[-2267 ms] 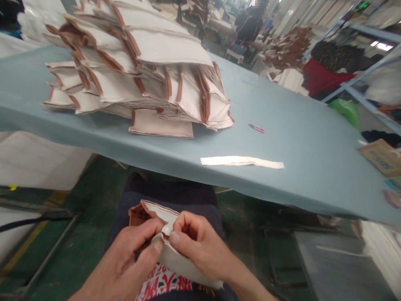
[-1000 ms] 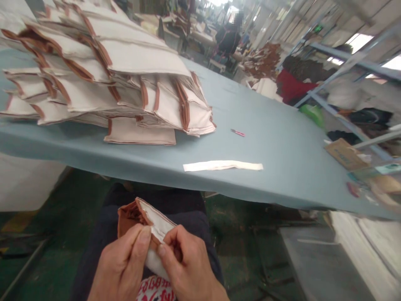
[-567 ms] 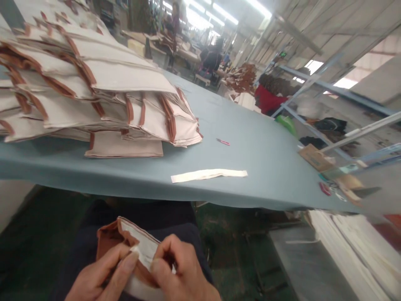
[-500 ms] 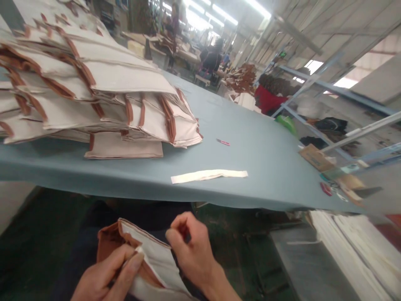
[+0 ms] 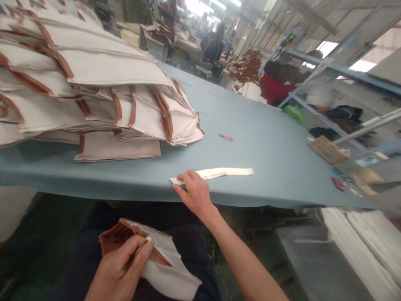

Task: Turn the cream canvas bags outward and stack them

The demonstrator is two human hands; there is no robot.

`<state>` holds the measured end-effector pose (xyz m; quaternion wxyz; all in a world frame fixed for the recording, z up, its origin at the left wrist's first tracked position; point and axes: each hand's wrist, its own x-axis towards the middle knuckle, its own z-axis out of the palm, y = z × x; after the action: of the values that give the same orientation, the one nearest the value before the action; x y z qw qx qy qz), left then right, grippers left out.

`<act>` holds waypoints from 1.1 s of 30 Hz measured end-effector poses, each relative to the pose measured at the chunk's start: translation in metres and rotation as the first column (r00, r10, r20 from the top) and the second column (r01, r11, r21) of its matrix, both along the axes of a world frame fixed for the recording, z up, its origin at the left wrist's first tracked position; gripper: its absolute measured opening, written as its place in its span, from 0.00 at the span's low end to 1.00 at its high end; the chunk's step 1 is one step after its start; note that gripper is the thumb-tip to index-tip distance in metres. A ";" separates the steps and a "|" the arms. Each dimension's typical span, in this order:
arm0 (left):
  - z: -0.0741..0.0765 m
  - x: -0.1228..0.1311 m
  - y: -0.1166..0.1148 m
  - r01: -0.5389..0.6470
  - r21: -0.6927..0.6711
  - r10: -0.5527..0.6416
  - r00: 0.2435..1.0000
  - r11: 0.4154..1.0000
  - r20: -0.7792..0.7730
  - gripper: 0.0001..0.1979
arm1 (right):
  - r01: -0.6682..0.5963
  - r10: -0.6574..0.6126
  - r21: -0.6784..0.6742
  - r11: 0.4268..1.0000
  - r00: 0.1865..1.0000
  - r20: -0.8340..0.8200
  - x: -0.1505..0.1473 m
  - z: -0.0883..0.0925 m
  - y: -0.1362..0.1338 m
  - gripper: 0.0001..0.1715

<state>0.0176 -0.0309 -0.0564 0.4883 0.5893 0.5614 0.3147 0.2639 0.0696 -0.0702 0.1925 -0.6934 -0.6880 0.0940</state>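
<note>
In my lap lies a small cream fabric pouch [image 5: 166, 278] with brown edging and a brown inside; its mouth gapes at the left. My left hand [image 5: 120, 265] is closed on the pouch's upper edge, thumb against fingers, with a small white bit showing at the fingertips. On the blue-grey table, near its front edge, a narrow cream strip [image 5: 232, 172] lies flat. My right hand [image 5: 196, 192] rests over the strip's left end, fingers touching it and thumb apart, pointing toward the edge.
A high heap of cream pouches with brown edging [image 5: 115, 71] covers the table's left side. Pink-handled thread snips [image 5: 226, 137] lie beyond the strip. At the right stand a cardboard box [image 5: 327, 149], a metal shelf rack [image 5: 332, 121] and stacked white material [image 5: 360, 251]. Another person [image 5: 213, 48] sits far back.
My right hand has left the pouch and moved up and forward onto the strip's left end. My left hand still holds the pouch. The view has shifted slightly.
</note>
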 end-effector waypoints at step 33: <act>0.003 0.097 0.125 0.180 0.076 -0.131 0.893 0.981 -0.430 0.27 | 0.124 -0.188 -0.152 0.981 0.817 -0.545 0.024 0.001 0.008 0.16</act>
<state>0.1142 0.0938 -0.0529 0.3445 0.7132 0.5860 0.1709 0.2878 0.0780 -0.0693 0.3532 -0.6994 -0.5367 0.3131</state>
